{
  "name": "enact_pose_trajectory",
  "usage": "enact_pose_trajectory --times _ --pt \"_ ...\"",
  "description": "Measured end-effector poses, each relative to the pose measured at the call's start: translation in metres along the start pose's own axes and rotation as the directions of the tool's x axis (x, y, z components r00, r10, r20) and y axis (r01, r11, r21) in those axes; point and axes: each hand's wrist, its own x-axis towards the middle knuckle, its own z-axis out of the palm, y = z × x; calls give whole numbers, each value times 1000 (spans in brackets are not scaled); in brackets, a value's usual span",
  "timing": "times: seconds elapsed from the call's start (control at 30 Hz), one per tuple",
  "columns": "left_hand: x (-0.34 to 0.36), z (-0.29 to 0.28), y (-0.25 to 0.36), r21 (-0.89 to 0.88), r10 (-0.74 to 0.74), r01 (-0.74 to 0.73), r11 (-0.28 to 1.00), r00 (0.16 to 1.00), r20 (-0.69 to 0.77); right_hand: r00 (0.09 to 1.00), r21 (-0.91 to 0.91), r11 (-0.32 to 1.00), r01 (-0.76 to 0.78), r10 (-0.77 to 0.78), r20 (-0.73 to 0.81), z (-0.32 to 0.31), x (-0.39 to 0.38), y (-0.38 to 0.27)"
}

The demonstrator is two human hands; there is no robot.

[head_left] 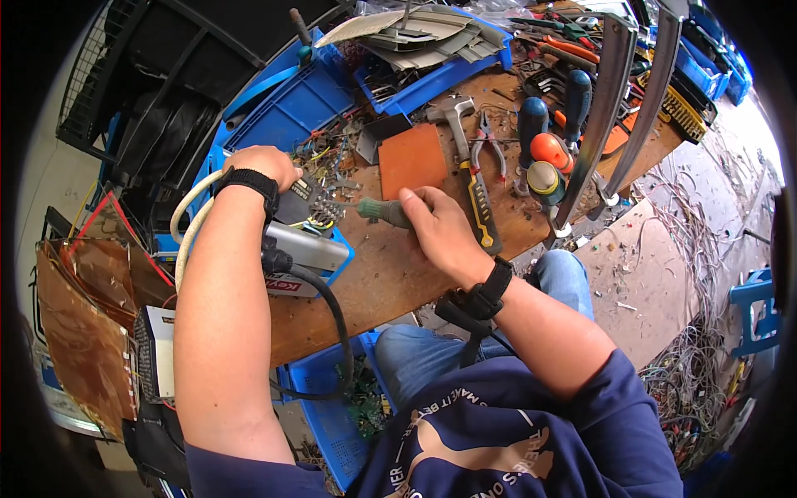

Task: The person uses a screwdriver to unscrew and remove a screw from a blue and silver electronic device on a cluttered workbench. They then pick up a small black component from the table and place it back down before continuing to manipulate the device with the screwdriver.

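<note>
My right hand (442,228) is wrapped round a screwdriver (383,211) with a green, translucent-looking handle. Its shaft points left toward a cluster of metal terminals and coloured wires (328,207). Those terminals lie at the edge of a silver electronics case (311,246) with blue edging and a red label. My left hand (264,166) is curled at the case's far left end, thumb toward the terminals. What its fingers grip is hidden below the hand. A thick black cable (339,311) loops from the case's near side, and a cream cable (187,217) bends beside my left wrist.
Right of my hands lie a claw hammer (475,187), red-handled pliers (487,151) and an orange-topped screwdriver (550,151). Two upright metal bars (599,116) rise at the table's right. Blue bins (286,124) stand behind; a blue crate (340,432) with circuit boards sits below. Loose wires (693,241) litter the floor.
</note>
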Motion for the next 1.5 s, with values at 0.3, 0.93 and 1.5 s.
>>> enact_pose_trajectory --times 0.3,0.93,1.5 --pt "-1 -3 2 -13 14 -14 1000 1000 -8 969 145 971 -189 161 188 -15 -10 -25" --pt "1 0 2 -7 -12 12 1000 1000 16 992 289 948 -129 123 39 -5 -12 -14" --pt "-1 -1 3 -8 -15 15 1000 1000 -2 991 -26 995 94 -92 96 -9 -17 -5"
